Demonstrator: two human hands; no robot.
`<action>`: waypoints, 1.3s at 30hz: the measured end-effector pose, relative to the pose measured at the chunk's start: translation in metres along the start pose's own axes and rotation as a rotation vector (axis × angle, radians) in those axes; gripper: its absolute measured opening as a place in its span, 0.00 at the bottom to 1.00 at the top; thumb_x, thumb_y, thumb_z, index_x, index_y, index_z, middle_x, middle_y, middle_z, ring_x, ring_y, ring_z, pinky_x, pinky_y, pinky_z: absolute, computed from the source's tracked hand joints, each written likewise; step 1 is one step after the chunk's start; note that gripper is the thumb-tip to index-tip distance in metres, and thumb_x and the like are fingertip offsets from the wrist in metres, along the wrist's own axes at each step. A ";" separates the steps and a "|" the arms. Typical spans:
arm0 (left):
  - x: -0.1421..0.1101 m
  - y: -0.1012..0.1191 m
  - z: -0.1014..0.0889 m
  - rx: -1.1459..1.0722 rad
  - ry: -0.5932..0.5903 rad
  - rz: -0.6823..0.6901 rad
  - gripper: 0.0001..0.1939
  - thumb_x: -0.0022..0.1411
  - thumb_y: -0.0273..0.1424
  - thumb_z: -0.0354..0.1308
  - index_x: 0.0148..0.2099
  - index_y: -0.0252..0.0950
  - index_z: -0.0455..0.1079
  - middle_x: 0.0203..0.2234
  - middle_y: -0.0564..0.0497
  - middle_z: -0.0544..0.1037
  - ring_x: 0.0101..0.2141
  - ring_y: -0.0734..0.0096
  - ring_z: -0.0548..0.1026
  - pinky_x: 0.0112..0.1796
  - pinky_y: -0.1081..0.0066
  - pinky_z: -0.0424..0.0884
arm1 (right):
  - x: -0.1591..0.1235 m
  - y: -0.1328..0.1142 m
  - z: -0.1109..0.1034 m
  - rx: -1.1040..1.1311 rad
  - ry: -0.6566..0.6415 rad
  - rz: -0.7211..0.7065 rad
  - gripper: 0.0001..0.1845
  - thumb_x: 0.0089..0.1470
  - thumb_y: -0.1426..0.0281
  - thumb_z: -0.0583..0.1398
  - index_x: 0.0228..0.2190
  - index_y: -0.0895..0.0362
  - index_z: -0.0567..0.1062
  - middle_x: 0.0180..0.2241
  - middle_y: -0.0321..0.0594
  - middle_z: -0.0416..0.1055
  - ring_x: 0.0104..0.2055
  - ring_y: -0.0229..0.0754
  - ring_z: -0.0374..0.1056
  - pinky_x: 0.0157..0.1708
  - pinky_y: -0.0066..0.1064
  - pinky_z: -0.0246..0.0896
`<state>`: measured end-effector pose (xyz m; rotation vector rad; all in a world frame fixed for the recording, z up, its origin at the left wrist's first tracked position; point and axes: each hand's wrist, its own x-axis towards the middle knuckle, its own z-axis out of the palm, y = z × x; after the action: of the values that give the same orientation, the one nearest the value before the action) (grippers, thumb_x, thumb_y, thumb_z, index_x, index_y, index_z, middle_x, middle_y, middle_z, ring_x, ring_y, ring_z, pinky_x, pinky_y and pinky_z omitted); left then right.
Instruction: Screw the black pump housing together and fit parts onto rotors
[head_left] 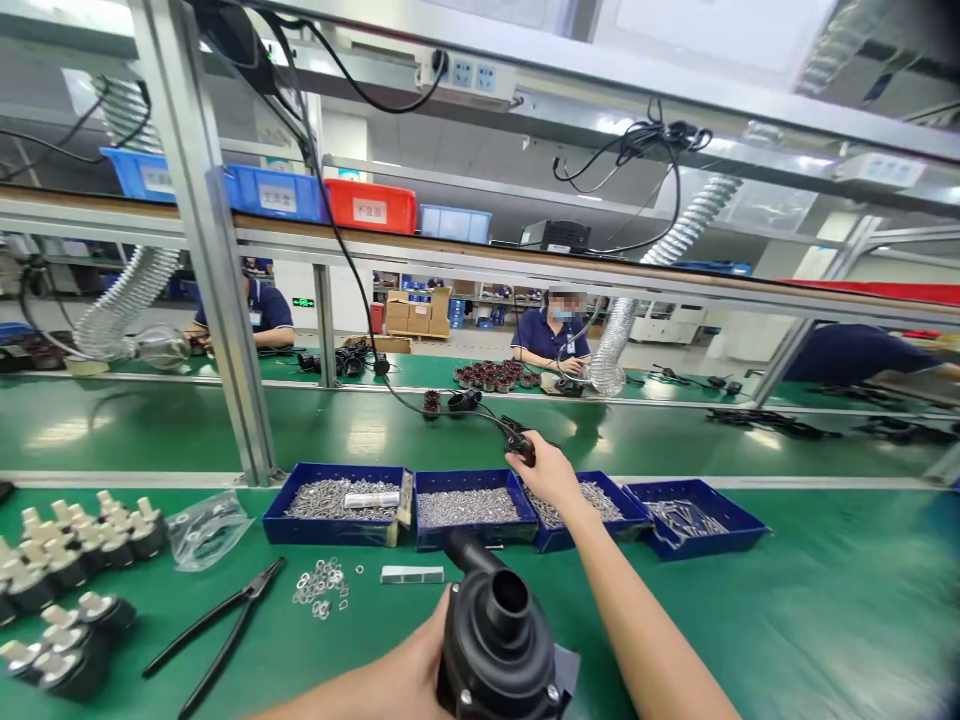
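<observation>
Watching the reach: your right hand [553, 474] is stretched over the bins, fingers wrapped around a small black corded piece [520, 447]; can't tell what it is from this angle. Your left hand [416, 655] is clamped on the left side of the black housing [501, 650], front centre, nearest you. Those fingertips are hidden, so can't judge how firm the hold is.

Risks:
- Black cable [347, 240] hangs from the upper rail and passes just beside a dark red part [431, 403]. Pull hard and it could drag that part along, or tug the corded piece out of your fingers.
- Right forearm crosses the third screw bin [555, 538]. Drop it low and you could tip the bin or scatter hardware.
- Housing's round port [507, 622] gapes upward right by the bins. A stray screw could fall in, cause being anything spilled off your sleeve-less arm or fingers.
- One-handed hold, eyes likely on the far hand: housing could twist or slip.
- Pliers [244, 600] and loose washers [322, 585] lie left of it. Sweep your left forearm outward and you'd scatter both.
</observation>
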<state>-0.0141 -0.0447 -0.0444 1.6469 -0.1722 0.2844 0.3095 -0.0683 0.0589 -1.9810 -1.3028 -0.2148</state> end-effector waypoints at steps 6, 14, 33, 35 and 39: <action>0.005 0.032 -0.024 0.561 0.270 -0.212 0.26 0.61 0.21 0.60 0.61 0.38 0.75 0.52 0.39 0.80 0.54 0.48 0.77 0.59 0.53 0.72 | -0.003 0.004 0.013 -0.184 -0.275 -0.031 0.38 0.51 0.63 0.75 0.60 0.56 0.71 0.50 0.50 0.76 0.53 0.58 0.71 0.50 0.40 0.65; 0.006 0.051 -0.077 1.069 0.389 -0.565 0.09 0.57 0.17 0.58 0.35 0.34 0.75 0.40 0.39 0.82 0.45 0.47 0.78 0.44 0.59 0.69 | -0.017 -0.029 -0.009 -0.258 -0.448 -0.073 0.50 0.47 0.69 0.78 0.68 0.59 0.69 0.58 0.58 0.71 0.63 0.69 0.64 0.60 0.54 0.65; 0.016 0.100 -0.072 -0.475 0.422 -0.265 0.21 0.51 0.32 0.72 0.46 0.36 0.71 0.26 0.53 0.77 0.22 0.77 0.70 0.25 0.76 0.57 | -0.067 -0.146 -0.033 0.484 -0.383 -0.279 0.14 0.63 0.67 0.66 0.50 0.48 0.81 0.46 0.37 0.79 0.50 0.49 0.74 0.54 0.42 0.67; 0.018 0.098 -0.072 -0.440 0.526 -0.158 0.22 0.58 0.45 0.72 0.46 0.35 0.72 0.34 0.47 0.80 0.32 0.70 0.77 0.30 0.74 0.65 | -0.065 -0.145 -0.028 0.568 -0.377 -0.186 0.15 0.64 0.63 0.65 0.51 0.51 0.79 0.42 0.39 0.80 0.46 0.50 0.75 0.48 0.41 0.69; 0.018 0.096 -0.075 -0.164 0.629 0.010 0.31 0.60 0.59 0.68 0.39 0.32 0.76 0.35 0.46 0.79 0.36 0.67 0.72 0.38 0.70 0.67 | -0.062 -0.146 -0.022 0.759 -0.420 -0.066 0.21 0.63 0.58 0.65 0.52 0.56 0.75 0.39 0.41 0.80 0.41 0.48 0.77 0.41 0.37 0.74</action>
<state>-0.0295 0.0211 0.0582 1.3267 0.2663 0.7576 0.1623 -0.0967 0.1143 -1.3575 -1.4229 0.6156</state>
